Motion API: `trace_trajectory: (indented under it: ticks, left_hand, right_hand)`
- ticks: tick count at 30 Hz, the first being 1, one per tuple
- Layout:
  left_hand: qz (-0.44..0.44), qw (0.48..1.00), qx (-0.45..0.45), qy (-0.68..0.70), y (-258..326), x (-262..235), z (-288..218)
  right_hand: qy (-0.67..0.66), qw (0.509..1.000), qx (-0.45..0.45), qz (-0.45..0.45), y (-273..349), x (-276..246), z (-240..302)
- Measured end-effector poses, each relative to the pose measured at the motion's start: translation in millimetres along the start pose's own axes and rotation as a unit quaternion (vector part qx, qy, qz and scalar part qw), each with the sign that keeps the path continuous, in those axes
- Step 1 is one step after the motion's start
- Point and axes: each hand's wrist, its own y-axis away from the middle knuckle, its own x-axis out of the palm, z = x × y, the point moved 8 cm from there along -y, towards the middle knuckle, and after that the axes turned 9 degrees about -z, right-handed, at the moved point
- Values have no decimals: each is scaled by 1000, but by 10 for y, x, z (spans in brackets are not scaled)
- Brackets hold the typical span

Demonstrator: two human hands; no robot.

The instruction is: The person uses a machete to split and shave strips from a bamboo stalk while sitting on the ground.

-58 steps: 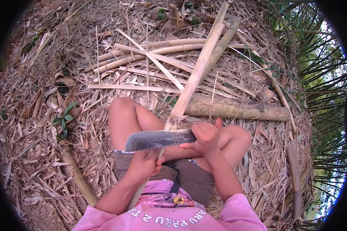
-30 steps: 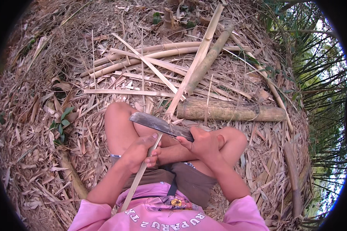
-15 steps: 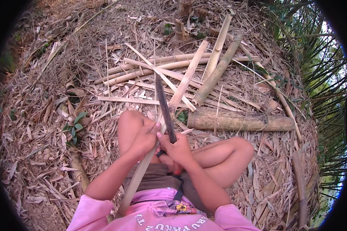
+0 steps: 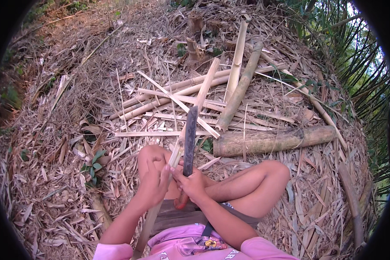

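My right hand (image 4: pixel 190 185) is closed round the reddish-brown handle of a machete (image 4: pixel 190 141). Its dark blade points away from me, close along the right side of a long pale bamboo strip (image 4: pixel 176 154). That strip slants from beside my waist, passes under my left hand (image 4: pixel 155 183), and seems to run on to the far bamboo pieces. The thumb of my left hand lies against the strip, and a finger is bent and raised; the other fingers are partly hidden. Both hands are side by side over my lap.
Beyond my crossed legs lie several split bamboo strips (image 4: pixel 160 134), a halved bamboo piece (image 4: pixel 236 65) and a bamboo pole (image 4: pixel 242 89). A thick bamboo log (image 4: pixel 275 141) lies right of them. Cut stumps (image 4: pixel 193 50) stand farther off. Dry leaves cover the ground; green bamboo (image 4: pixel 359 73) grows at right.
The view has shifted, and the scene sits lower. The machete's blade has swung from leaning left to leaning slightly right, along the strip. My left hand's grip looks looser, with a finger raised.
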Motion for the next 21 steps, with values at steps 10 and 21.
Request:
trace_trajectory:
  ticks: [10, 21]
  left_hand:
    - [37, 914, 36, -402, 594, -1124, 1226]
    - [-424, 775, 427, 192, -265, -1124, -133]
  right_hand:
    - [-134, 986, 99, -25, -998, 194, 290]
    - [-32, 995, 47, -85, -2290, 665, 615]
